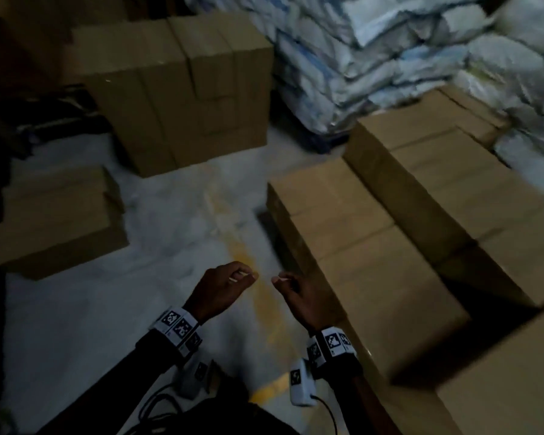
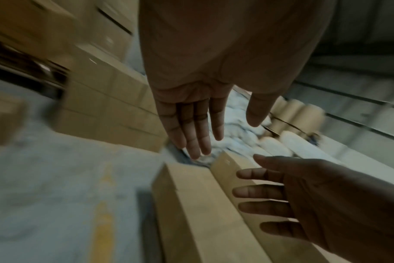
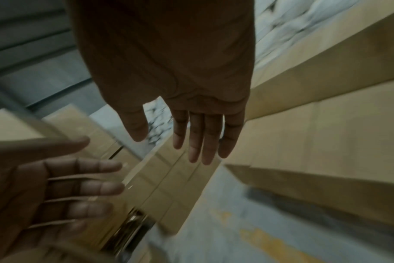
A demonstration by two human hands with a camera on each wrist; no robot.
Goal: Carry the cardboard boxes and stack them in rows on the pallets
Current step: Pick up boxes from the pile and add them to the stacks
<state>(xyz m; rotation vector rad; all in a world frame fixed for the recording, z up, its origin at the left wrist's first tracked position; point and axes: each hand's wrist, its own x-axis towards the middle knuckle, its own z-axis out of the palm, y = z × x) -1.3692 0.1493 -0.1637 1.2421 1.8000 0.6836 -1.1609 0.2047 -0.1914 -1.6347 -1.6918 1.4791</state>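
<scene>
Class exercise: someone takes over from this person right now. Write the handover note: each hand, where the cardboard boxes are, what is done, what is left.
Left hand: empty, fingers relaxed, over the floor.
Right hand: empty, fingers relaxed, beside the near row of boxes.
Boxes: rows already stacked at the right, a higher row behind the near one; a tall block ahead; a small stack at the left on the floor. White sacks are piled behind.
Done: several rows appear laid. No box is in hand.
Left: probably fetch the next box and continue the rows. The pallets themselves are hidden.
</scene>
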